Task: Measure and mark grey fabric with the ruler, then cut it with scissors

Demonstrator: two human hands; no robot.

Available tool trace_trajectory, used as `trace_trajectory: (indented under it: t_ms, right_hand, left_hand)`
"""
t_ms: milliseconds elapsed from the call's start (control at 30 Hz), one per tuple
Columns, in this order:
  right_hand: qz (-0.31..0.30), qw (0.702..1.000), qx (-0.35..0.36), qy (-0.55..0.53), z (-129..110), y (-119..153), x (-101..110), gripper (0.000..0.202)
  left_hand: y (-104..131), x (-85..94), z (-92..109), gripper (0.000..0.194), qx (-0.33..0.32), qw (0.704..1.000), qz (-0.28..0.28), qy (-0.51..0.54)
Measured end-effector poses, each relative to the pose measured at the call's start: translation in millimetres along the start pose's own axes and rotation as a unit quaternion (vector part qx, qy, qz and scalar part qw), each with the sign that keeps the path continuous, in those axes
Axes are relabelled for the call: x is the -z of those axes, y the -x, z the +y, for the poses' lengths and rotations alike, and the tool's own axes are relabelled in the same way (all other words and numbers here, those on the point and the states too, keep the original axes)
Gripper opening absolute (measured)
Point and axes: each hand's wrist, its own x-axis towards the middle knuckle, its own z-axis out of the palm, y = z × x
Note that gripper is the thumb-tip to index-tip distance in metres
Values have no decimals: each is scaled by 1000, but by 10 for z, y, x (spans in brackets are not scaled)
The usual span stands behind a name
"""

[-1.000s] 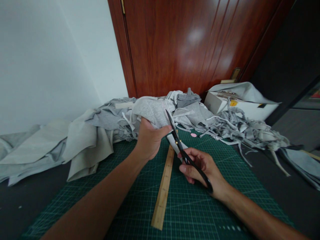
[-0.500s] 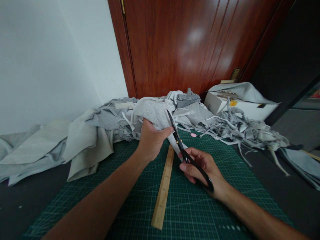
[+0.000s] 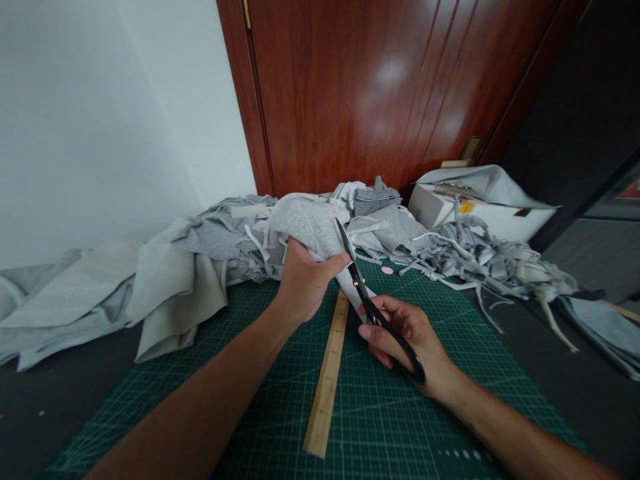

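Note:
My left hand (image 3: 307,283) grips a piece of light grey knit fabric (image 3: 307,227), thumb on top and fingers hidden beneath. Black-handled scissors (image 3: 373,310) are in my right hand (image 3: 405,337), fingers through the loops. Their blades point up and away, lying along the right edge of the fabric just past my left thumb. A narrow pale strip of the cloth hangs from there down toward my right fingers. Whether the blades are fully closed is hard to make out. Below both hands a wooden ruler (image 3: 327,380) lies on the green cutting mat (image 3: 270,413).
Grey cloth pieces (image 3: 175,267) are heaped along the left and back. A tangle of fabric strips (image 3: 480,253) lies at the right, before a white box (image 3: 445,207). A pink oval piece (image 3: 387,271) rests on the mat. Behind stands a brown wooden door (image 3: 345,87).
Both hands keep almost the same place. The scissors and the held fabric have shifted very slightly to the right.

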Motion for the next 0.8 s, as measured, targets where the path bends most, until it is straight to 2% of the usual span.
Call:
trace_trajectory:
  t_ms: [133, 367, 600, 700, 800]
  right_hand:
    - [-1, 1000, -2, 3, -4, 6, -1, 40]
    - [2, 1000, 11, 11, 6, 10, 5, 39]
    - [9, 1000, 5, 4, 21, 21, 2, 41]
    - [9, 1000, 4, 0, 20, 21, -4, 41]
    - [8, 1000, 4, -3, 21, 15, -4, 40]
  left_hand:
    - [-5, 9, 3, 79, 10, 1000, -15, 13]
    - [-26, 19, -13, 78, 20, 1000, -3, 23]
    - [-15, -3, 31, 59, 38, 996, 4, 81]
    - [-16, -19, 58, 55, 31, 992, 19, 119]
    - [-33, -26, 63, 60, 34, 989, 44, 137]
